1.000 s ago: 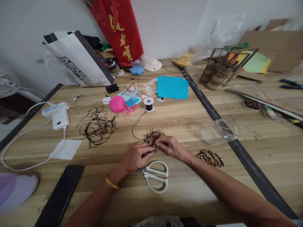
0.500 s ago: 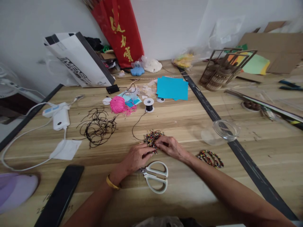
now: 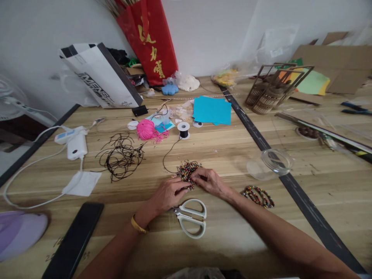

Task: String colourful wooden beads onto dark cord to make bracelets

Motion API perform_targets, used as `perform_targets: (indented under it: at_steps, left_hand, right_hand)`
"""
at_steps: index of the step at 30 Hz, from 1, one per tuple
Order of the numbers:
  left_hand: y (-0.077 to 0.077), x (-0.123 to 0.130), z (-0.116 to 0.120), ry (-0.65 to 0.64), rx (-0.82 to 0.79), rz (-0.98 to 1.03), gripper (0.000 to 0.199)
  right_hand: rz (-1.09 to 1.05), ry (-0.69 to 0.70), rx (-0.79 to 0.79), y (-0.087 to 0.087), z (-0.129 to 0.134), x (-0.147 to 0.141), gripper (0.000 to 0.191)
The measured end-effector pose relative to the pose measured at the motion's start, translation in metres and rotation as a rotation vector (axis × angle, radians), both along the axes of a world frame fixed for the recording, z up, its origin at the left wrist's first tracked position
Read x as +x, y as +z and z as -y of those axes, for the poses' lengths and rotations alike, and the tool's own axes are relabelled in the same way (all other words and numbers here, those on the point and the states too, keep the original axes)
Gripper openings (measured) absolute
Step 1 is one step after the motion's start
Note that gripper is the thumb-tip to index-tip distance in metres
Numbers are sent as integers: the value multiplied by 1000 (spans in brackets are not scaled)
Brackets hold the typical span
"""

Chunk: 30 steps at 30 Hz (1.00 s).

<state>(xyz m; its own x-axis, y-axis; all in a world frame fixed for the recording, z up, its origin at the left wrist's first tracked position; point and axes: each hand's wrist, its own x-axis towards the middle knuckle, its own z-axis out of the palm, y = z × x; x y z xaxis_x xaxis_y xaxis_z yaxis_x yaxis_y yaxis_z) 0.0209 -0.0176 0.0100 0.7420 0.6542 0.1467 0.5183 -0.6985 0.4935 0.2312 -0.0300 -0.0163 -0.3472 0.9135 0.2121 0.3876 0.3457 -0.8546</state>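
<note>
A small heap of multicoloured beads (image 3: pixel 186 170) lies on the wooden table between my hands. My left hand (image 3: pixel 168 192) reaches in at its lower left, thumb and fingertips drawn close together at the beads. From the other side my right hand (image 3: pixel 210 182) pinches at the heap's right edge. Whatever is between the fingertips of either hand is too small to make out. Black cord (image 3: pixel 163 158) runs from a white spool (image 3: pixel 183 130) down into the beads, and part of it curves toward my right hand. Scissors (image 3: pixel 192 218) with white handles lie just below my hands.
Beaded bracelets (image 3: pixel 258 196) lie right of my right forearm, below a clear round container (image 3: pixel 277 161). Tangled black cord (image 3: pixel 120 157), pink yarn (image 3: pixel 145 129) and blue sheets (image 3: pixel 212 110) lie farther back. A black phone (image 3: pixel 74 238) and a white cable (image 3: pixel 37 208) are at left.
The view has shifted very slightly. Both hands keep nearly the same place and pose at the bead heap.
</note>
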Motion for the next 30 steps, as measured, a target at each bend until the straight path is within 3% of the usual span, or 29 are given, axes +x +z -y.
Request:
perform_targets:
  at_steps: [22, 30]
  left_hand:
    - [3, 1, 0, 19, -46, 9, 21]
    - [4, 2, -1, 221, -322, 240, 10]
  right_hand:
    - [-7, -1, 11, 1, 0, 0, 16]
    - [-34, 39, 52, 10, 5, -2, 16]
